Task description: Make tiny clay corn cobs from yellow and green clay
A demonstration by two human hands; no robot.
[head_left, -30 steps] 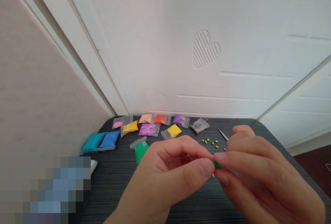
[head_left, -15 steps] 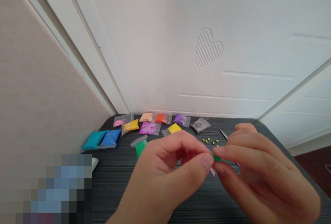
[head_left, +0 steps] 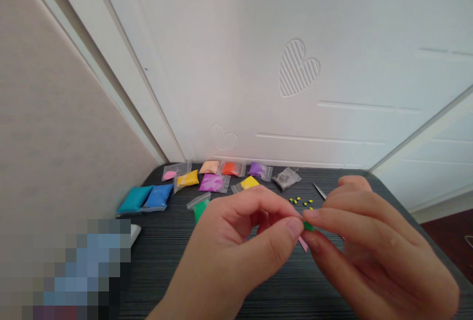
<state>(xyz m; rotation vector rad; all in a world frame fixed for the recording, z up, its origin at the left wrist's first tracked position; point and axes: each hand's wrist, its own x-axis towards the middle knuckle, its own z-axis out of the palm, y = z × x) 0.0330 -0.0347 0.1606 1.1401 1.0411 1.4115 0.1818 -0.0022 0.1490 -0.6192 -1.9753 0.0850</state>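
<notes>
A small piece of green modelling clay (head_left: 308,226) is pinched between my two hands above the dark table. My left hand (head_left: 247,246) grips its left end between thumb and forefinger. From the other side, my right hand (head_left: 373,241) has its thumb and fingertips closed on the same piece. Beyond the fingers lie several tiny yellow-and-green bits (head_left: 294,201). Partly behind my left hand is an open zip bag of green clay (head_left: 200,208). A pink strip (head_left: 303,244) shows below the fingertips, and a pointed metal blade (head_left: 319,191) sticks out behind my right hand.
Bags of coloured clay stand along the back, among them orange (head_left: 232,168), purple (head_left: 258,170), grey (head_left: 287,178) and yellow (head_left: 250,182). Teal (head_left: 135,199) and blue (head_left: 158,197) packs lie at the left. A white panel (head_left: 236,64) rises behind the table (head_left: 166,261).
Both hands stay almost in place, still pinching the green clay. The clay and fingertips have shifted very slightly left, and the view has moved a touch.
</notes>
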